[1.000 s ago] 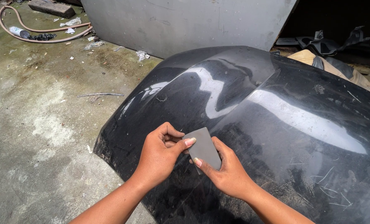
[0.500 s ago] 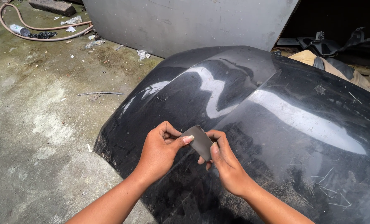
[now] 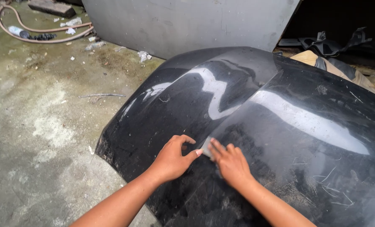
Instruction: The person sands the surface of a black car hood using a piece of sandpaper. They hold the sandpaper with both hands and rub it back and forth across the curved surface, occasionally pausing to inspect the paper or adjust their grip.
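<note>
A large glossy black car body panel (image 3: 280,126), scratched toward its lower right, lies on the concrete. My right hand (image 3: 231,164) lies flat on it, fingers pressing down a small grey sanding sheet (image 3: 206,151); only the sheet's left edge shows from under the fingers. My left hand (image 3: 172,157) rests on the panel just to the left. Its thumb tip touches the sheet's edge and its index finger is curled above, off the sheet.
Stained concrete floor (image 3: 40,126) stretches to the left. A grey flat board (image 3: 187,21) leans behind the panel. A pinkish hose (image 3: 36,40), a brick and bits of litter lie at the far left. Dark fabric and tan padding (image 3: 334,63) sit at the far right.
The sheet was held up between both hands, off the panel. It now lies flat on the panel under my right hand's fingers, and my left hand has let go except for its thumb tip.
</note>
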